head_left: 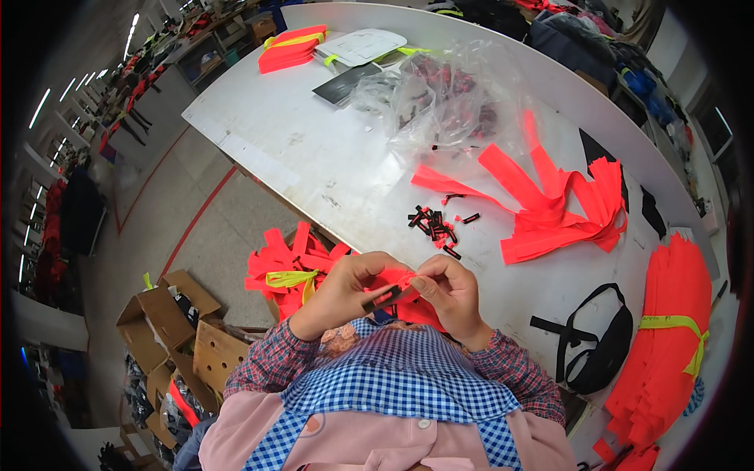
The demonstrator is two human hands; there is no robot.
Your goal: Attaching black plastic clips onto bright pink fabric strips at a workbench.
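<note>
From the head view, both hands meet just over the near edge of the white table (pixel 330 157). The left hand (pixel 349 286) and right hand (pixel 448 292) pinch a red-orange fabric strip (pixel 397 279) and a small black clip (pixel 386 296) between closed fingertips. Just beyond lie loose black clips (pixel 436 224) — and, farther right, a fan of red-orange strips (pixel 558 208).

small black clip (pixel 390 296) half hidden by fingers (pixel 424 284)
</note>
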